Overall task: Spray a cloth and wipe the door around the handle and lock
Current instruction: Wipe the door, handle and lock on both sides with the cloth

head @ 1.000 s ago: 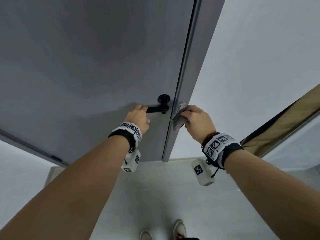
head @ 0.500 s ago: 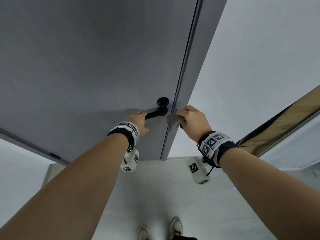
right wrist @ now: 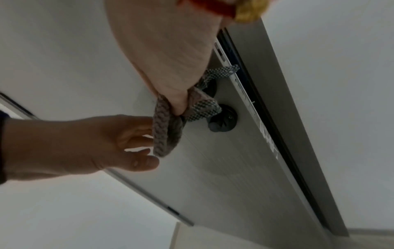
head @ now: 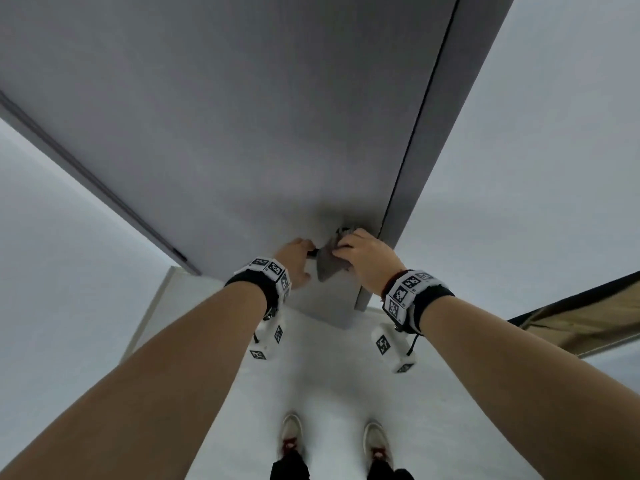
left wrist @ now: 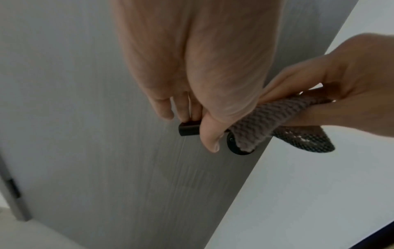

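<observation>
The grey door (head: 242, 133) carries a black lever handle (left wrist: 188, 130). My left hand (head: 298, 258) grips the lever, fingers curled over it and thumb (left wrist: 210, 139) beneath. My right hand (head: 356, 254) pinches a grey knitted cloth (head: 327, 266) and holds it against the handle close to its black round base (right wrist: 224, 119). The cloth (left wrist: 266, 121) hangs over the inner end of the lever and hides it. Part of the round base (left wrist: 234, 146) shows under the cloth. A metal latch plate (right wrist: 245, 94) runs along the door's edge, just right of the base.
The grey door frame (head: 433, 150) stands right of the handle, against a white wall (head: 536, 168). A door hinge (left wrist: 13, 188) shows at the far left edge. A brown strip (head: 588, 320) crosses the right side. My shoes (head: 292, 431) stand on a pale floor below.
My right hand has carried the cloth from the door's edge onto the door face, over the handle's base. The left hand has stayed on the lever. The head view has tilted further down.
</observation>
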